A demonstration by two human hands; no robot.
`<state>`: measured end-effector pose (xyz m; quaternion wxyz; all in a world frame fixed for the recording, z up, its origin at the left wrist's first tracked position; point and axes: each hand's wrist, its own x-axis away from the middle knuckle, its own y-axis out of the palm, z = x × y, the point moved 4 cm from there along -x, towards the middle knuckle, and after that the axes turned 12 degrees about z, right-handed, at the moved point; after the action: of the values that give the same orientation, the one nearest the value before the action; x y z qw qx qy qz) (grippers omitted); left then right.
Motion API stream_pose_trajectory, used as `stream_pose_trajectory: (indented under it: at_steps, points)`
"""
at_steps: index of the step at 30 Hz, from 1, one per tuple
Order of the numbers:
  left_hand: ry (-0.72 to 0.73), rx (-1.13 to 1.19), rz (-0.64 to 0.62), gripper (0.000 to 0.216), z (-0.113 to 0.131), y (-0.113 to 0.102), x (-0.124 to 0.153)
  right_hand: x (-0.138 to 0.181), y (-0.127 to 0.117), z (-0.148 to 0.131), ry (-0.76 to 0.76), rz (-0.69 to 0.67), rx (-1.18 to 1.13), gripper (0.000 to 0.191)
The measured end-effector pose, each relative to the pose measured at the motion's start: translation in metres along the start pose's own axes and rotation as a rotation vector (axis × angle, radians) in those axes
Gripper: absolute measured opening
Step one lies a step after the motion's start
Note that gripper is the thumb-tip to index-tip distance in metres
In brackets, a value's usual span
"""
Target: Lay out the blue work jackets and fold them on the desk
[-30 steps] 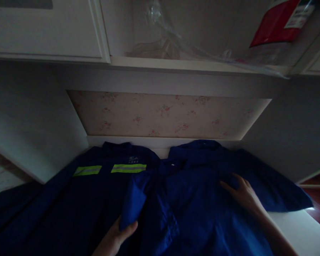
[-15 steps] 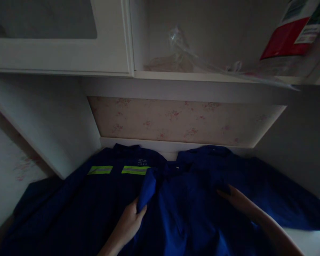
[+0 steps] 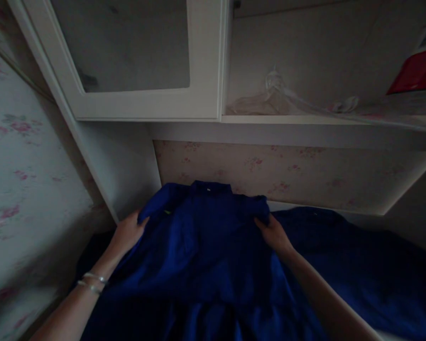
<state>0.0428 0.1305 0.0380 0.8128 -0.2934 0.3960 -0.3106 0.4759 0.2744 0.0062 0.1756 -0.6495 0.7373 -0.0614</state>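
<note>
A dark blue work jacket (image 3: 206,237) lies spread on a white surface in a dim alcove, its collar toward the back wall. My left hand (image 3: 128,233) grips the jacket's left shoulder edge; thin bracelets circle that wrist. My right hand (image 3: 275,234) pinches the fabric at the right shoulder. The part held between my hands is folded over the rest of the garment. More blue fabric (image 3: 358,255) trails off to the right.
A white cabinet door (image 3: 135,61) with a glass pane hangs above on the left. An open shelf (image 3: 305,121) holds clear plastic wrap (image 3: 280,92) and a red package (image 3: 417,71). Floral wallpaper (image 3: 17,156) covers the left wall and the back panel.
Both hands moved left and up to the jacket's shoulders and folded the right side over the left. The reflective yellow stripes are now covered. My view shifted left.
</note>
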Motion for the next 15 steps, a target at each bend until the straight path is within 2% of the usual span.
stream_pose_trajectory:
  at_steps: [1,3,6,8,12,15]
  points:
    - [0.005,-0.038,0.047,0.056,-0.010,-0.002,-0.007,0.000,0.022,-0.002,-0.008,-0.014,0.000,0.049]
    - [0.042,-0.080,0.106,0.065,-0.024,-0.001,-0.005,0.009,0.056,-0.008,-0.033,-0.077,-0.029,0.046]
    - [0.126,-0.076,0.094,0.074,-0.035,0.005,0.028,0.044,0.074,-0.020,-0.093,-0.286,-0.113,0.039]
    - [0.192,-0.086,0.050,0.077,-0.040,0.005,0.057,0.076,0.065,-0.025,-0.068,-0.505,-0.170,0.034]
    - [0.367,-0.236,-0.027,0.087,-0.047,-0.002,0.102,0.131,0.023,-0.014,0.165,-0.994,-0.295,0.026]
    - [0.484,-0.287,-0.042,0.090,-0.043,-0.003,0.124,0.152,-0.004,0.008,0.222,-1.258,-0.180,0.025]
